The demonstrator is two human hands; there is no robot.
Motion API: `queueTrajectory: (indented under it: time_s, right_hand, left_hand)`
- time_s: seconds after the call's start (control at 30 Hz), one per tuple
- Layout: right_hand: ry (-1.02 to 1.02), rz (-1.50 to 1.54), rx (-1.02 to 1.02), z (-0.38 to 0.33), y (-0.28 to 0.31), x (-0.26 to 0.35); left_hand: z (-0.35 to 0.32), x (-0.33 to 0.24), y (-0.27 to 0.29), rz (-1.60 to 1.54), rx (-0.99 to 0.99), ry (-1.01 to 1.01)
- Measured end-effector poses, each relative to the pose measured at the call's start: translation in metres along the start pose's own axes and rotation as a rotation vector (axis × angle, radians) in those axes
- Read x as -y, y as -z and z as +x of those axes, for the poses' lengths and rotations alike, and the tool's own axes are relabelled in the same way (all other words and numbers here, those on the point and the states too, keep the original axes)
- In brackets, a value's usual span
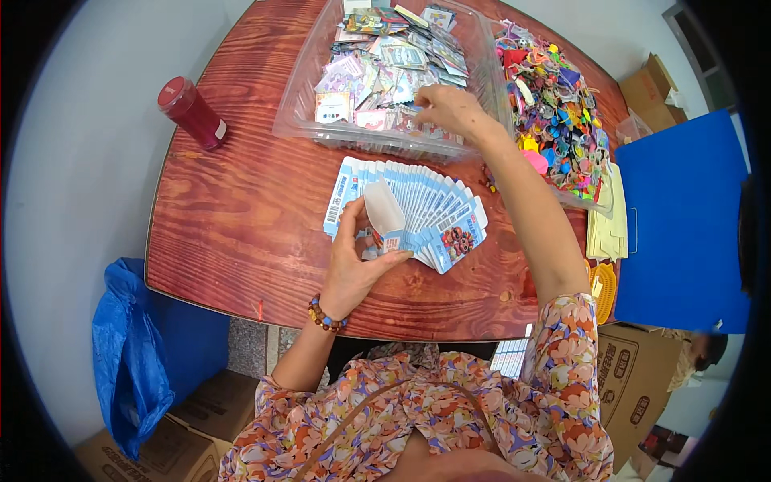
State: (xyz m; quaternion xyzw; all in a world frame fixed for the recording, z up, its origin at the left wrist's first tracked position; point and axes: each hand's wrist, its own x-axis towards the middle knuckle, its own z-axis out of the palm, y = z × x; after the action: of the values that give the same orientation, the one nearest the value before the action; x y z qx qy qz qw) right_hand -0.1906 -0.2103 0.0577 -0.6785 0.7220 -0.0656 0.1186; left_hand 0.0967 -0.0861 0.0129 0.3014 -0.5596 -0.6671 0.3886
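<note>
My left hand (354, 263) grips a small open carton (385, 206), light blue outside and white inside, with its mouth facing up. Under and beside it a fan of flat blue-and-white cartons (418, 193) spreads over the table; the one at its right end shows a colourful picture. My right hand (451, 110) is over the near right part of a clear plastic bin (301, 120), its fingers curled in a pinch; whatever lies between them is too small to make out. Small flat printed packets (385, 72) fill much of the bin.
To the right of the bin, a clear tray holds a heap of small colourful trinkets (562, 112). A red-lidded jar (193, 114) stands at the table's left. Yellow sheets (607, 217), an orange basket (604, 289) and a blue panel (683, 225) are at the right; a blue bag (132, 353) hangs lower left.
</note>
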Motion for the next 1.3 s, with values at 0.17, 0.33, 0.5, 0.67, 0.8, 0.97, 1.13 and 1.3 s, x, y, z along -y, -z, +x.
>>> queueTrajectory:
  time_s: [0.17,0.33,0.5,0.67,0.8,0.97,1.13,1.3]
  right_hand:
    - [0.052,-0.307,0.197,0.020,-0.005,0.016]
    - [0.132,-0.063,0.094,0.007,0.004,-0.001]
    - [0.056,0.236,-0.084,-0.008,0.019,-0.013]
    - [0.139,0.573,-0.562,-0.066,0.051,0.008]
    - [0.029,0.878,-0.822,-0.165,0.049,0.041]
    - [-0.005,0.755,-0.941,-0.226,0.024,0.056]
    - [-0.006,0.767,-1.087,-0.253,0.012,0.037]
    - [0.015,0.357,-1.018,-0.272,0.007,0.020]
  left_hand:
    - [-0.003,-0.001,0.000,0.034,-0.015,0.024]
    - [0.000,-0.004,0.002,0.119,-0.051,0.014]
    - [0.005,-0.008,-0.004,0.486,-0.068,-0.132]
    - [0.004,-0.007,-0.022,0.679,-0.132,-0.210]
    - [0.009,-0.006,-0.046,0.722,-0.109,-0.364]
    - [0.010,-0.003,-0.084,0.668,-0.051,-0.361]
    - [0.005,0.000,-0.112,0.696,-0.005,-0.413]
    - [0.005,0.001,-0.128,0.724,0.015,-0.468]
